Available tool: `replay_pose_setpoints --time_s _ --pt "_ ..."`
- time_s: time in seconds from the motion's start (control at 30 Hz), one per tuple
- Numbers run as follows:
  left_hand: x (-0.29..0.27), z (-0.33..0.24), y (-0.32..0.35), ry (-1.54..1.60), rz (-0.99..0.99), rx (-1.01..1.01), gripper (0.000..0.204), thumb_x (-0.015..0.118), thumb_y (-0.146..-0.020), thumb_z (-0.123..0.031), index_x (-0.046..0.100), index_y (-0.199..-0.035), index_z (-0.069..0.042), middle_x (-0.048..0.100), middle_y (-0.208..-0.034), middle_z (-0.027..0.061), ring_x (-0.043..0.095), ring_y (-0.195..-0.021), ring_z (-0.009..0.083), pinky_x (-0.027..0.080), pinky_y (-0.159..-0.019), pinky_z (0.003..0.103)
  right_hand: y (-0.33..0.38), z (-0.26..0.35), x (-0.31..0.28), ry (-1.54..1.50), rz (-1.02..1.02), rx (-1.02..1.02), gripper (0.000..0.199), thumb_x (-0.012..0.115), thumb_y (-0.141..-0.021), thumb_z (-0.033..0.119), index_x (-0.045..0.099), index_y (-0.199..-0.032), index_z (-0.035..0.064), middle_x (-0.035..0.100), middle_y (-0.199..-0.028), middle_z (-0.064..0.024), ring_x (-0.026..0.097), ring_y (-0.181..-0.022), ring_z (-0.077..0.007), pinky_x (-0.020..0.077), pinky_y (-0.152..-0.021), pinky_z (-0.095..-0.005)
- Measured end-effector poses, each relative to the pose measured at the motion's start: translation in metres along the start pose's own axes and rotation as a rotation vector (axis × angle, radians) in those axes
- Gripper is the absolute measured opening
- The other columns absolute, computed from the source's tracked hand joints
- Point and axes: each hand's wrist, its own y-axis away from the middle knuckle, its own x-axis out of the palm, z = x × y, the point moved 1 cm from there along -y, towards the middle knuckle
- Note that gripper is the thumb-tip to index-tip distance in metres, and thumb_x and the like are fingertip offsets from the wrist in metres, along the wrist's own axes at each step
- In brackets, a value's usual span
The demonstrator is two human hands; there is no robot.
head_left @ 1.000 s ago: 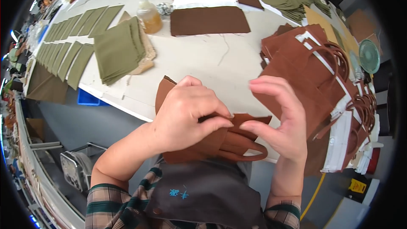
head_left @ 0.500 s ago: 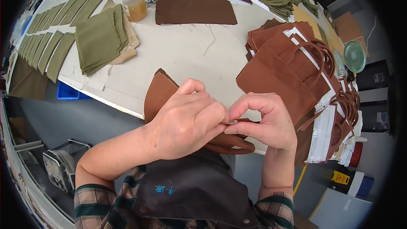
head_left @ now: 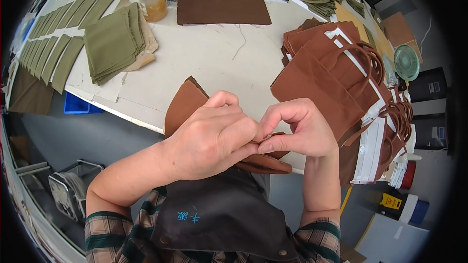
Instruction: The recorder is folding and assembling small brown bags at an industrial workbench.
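Brown fabric bag piece [head_left: 183, 104], at table edge [head_left: 136, 112], pinched by left hand [head_left: 212, 136] and right hand [head_left: 297, 129], fingertips closed together on its handle strap for close handling.

A fabric piece [head_left: 183, 104] was held at the near edge of the table [head_left: 204, 63], with the left hand [head_left: 209, 139] and right hand [head_left: 300, 129] pressed together upon it. To the right, a heap of bags with handles [head_left: 336, 75] was spread over the table's right edge. To the far left, a folded cloth stack [head_left: 112, 41] was laid, with rows of cloth strips [head_left: 51, 51] further left. Behind the stack a bottle [head_left: 152, 2] was stood, and right of it a flat bag panel [head_left: 222, 7] was laid. Under the table's left edge a bin [head_left: 78, 104] was placed.
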Motion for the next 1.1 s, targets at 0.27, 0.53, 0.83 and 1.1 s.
replay_pose_setpoints --time_s 0.27,0.53,0.83,1.1 --pt "-0.007 0.0 -0.003 0.044 -0.013 -0.085 0.028 0.075 -0.074 -0.003 0.055 -0.093 -0.006 0.059 -0.074 0.004 0.059 -0.065 0.0205 0.043 -0.077 0.034 -0.003 0.005 0.001 0.06 -0.084 -0.015 0.01 0.08 -0.075 0.006 0.07 -0.075 0.0032 0.068 -0.071 -0.0007 0.058 -0.066 -0.0052 0.0465 -0.064 -0.0218" --pt "-0.024 0.039 -0.033 -0.409 0.031 -0.326 0.032 0.074 -0.074 -0.005 0.059 -0.103 -0.003 0.062 -0.105 0.0107 0.057 -0.098 0.0286 0.045 -0.084 0.039 -0.051 -0.015 -0.038 0.367 -0.455 0.033 0.018 0.073 -0.079 0.017 0.066 -0.075 0.0002 0.062 -0.064 -0.0002 0.053 -0.059 -0.0055 0.0437 -0.055 -0.0262" --pt "0.052 0.096 0.001 -0.561 0.269 -0.185 0.05 0.064 -0.089 -0.028 0.053 -0.13 -0.003 0.052 -0.135 0.0106 0.045 -0.128 0.027 0.036 -0.105 0.042 -0.108 -0.079 -0.088 0.847 -0.549 0.321 0.021 0.074 -0.076 0.03 0.071 -0.076 0.0097 0.07 -0.077 -0.0087 0.067 -0.079 -0.0272 0.0524 -0.073 -0.0395" --pt "0.041 0.101 0.005 -0.491 0.325 -0.299 0.077 0.07 -0.081 -0.048 0.044 -0.137 -0.002 0.042 -0.143 0.0135 0.035 -0.137 0.0301 0.028 -0.112 0.045 -0.077 -0.055 -0.058 1.03 -0.494 -0.157 0.019 0.057 -0.091 0.016 0.068 -0.104 0.0075 0.066 -0.114 -0.0127 0.06 -0.108 -0.0282 0.0482 -0.09 -0.0388"
